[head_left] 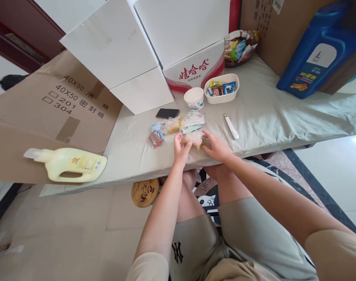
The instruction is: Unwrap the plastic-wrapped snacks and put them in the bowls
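A crinkled clear plastic bag (194, 137) with pale contents lies near the table's front edge, between my two hands. My left hand (181, 150) is at its left side, thumb and index finger apart, with the thumb by the bag's edge. From the right, my right hand (218, 147) reaches the bag with its fingers spread, fingertips at its edge. Just behind lies another clear bag (172, 125) with yellowish contents, beside a clear packet with a green label (192, 128). Small wrapped snacks (156, 139) lie left of my left hand.
Behind the bags are a black phone (167, 113), a paper cup (194, 98) and a white tub (221, 98) of snacks. A white utility knife (231, 127) lies to the right. A yellow bottle (75, 164), a blue jug (315, 58) and cardboard boxes (63, 105) flank the table.
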Motion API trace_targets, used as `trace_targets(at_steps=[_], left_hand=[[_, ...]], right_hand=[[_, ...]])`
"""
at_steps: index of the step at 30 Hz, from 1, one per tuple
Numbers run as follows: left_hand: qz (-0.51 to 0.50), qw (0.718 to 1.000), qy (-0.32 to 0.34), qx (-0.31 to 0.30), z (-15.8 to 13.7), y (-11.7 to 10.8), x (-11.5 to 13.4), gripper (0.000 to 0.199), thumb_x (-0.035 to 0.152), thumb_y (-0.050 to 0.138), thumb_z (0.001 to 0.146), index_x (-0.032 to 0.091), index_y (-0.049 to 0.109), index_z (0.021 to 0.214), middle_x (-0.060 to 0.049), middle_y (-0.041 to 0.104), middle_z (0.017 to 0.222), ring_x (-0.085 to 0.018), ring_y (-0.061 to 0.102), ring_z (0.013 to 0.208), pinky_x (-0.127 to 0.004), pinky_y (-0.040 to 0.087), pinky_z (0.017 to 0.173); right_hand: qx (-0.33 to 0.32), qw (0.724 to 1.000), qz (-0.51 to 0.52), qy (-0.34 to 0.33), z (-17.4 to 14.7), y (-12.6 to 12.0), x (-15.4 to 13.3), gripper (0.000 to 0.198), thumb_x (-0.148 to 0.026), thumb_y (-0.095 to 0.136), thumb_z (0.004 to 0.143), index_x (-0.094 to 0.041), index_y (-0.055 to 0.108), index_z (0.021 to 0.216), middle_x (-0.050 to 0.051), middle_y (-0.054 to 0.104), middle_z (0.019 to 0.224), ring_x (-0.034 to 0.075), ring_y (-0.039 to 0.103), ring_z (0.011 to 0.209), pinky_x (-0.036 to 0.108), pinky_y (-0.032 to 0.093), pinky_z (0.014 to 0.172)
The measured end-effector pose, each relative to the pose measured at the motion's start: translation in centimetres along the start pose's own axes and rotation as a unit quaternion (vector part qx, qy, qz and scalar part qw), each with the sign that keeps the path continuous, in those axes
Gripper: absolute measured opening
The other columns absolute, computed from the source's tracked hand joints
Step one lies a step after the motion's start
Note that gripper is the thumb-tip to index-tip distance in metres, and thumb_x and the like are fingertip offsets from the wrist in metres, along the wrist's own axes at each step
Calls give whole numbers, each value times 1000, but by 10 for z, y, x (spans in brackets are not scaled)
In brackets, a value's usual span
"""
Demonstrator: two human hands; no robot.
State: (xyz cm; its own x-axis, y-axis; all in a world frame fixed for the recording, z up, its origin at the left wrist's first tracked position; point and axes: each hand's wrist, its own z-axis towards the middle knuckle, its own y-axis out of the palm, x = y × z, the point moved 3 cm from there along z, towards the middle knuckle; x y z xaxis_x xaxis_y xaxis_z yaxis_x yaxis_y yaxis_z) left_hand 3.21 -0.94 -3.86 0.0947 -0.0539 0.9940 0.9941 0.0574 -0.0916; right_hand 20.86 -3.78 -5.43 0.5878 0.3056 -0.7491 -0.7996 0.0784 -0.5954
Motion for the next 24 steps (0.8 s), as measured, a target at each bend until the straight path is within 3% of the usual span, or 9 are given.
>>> trace_targets(at_steps=[3, 6, 7, 10, 13, 16, 19, 22, 24], left_hand=[[117, 988, 84, -53, 5, -5, 15, 49, 27, 85, 65, 24, 65, 109, -9, 62, 131, -26, 53, 132, -38, 38, 113], [135, 988, 43, -68, 12, -9, 17, 13, 30, 71, 80, 21, 66, 88, -7, 70, 94, -22, 66, 98, -38, 47, 99], [120, 990, 22, -65, 12, -10, 16, 12, 32, 66, 84, 21, 64, 84, -6, 69, 87, -21, 66, 89, -37, 49, 94], [108, 989, 9, -100, 7, -8, 14, 19, 35, 73, 79, 22, 66, 91, -5, 69, 95, -20, 66, 92, -34, 50, 89], [182, 971, 64, -139, -1, -3, 16, 32, 26, 83, 66, 24, 71, 95, -6, 68, 108, -23, 63, 104, -34, 49, 93], [175, 978, 52, -97, -2, -3, 17, 10, 27, 74, 76, 22, 68, 84, -3, 68, 92, -19, 64, 89, -31, 50, 84], [76, 996, -20, -34, 3, -11, 14, 13, 31, 69, 81, 21, 62, 82, 1, 62, 77, -13, 59, 68, -25, 47, 64], [-34, 995, -85, 26, 7, -23, 9, 19, 34, 70, 80, 20, 58, 84, 3, 58, 74, -11, 60, 65, -22, 43, 57], [-72, 988, -123, 68, 9, -35, 3, 19, 31, 70, 81, 20, 56, 88, 3, 59, 77, -10, 64, 66, -20, 42, 57]], right_hand=[[-11, 1000, 11, 12, 2, 0, 8, 69, -28, 56, 82, -19, 43, 148, 12, 67, 123, 31, 66, 108, 49, 53, 92], [3, 999, 35, 27, 3, -5, 13, 66, -34, 55, 85, -15, 46, 147, 13, 68, 114, 30, 65, 106, 48, 52, 94], [9, 999, 39, 31, 3, -7, 14, 64, -36, 54, 86, -16, 47, 146, 13, 67, 116, 30, 65, 105, 47, 52, 94], [2, 999, 31, 25, 4, -6, 13, 60, -36, 53, 86, -19, 51, 143, 15, 61, 133, 28, 66, 101, 46, 52, 93], [-26, 999, 29, 25, 5, -3, 13, 61, -33, 56, 83, -20, 53, 142, 13, 65, 128, 24, 65, 86, 44, 53, 88], [-15, 998, 57, 23, 5, -6, 14, 57, -29, 56, 80, -20, 56, 137, 9, 68, 111, 20, 62, 78, 40, 53, 83], [-3, 996, 88, 25, 4, -13, 15, 35, -26, 54, 79, -22, 64, 113, 7, 66, 100, 19, 60, 74, 38, 52, 78], [36, 991, 123, 36, 2, -17, 20, 11, -28, 53, 80, -23, 58, 87, 8, 66, 103, 22, 63, 89, 40, 51, 85], [74, 981, 169, 59, 1, -18, 26, 6, -29, 52, 79, -23, 51, 81, 9, 66, 110, 24, 63, 103, 42, 49, 93]])
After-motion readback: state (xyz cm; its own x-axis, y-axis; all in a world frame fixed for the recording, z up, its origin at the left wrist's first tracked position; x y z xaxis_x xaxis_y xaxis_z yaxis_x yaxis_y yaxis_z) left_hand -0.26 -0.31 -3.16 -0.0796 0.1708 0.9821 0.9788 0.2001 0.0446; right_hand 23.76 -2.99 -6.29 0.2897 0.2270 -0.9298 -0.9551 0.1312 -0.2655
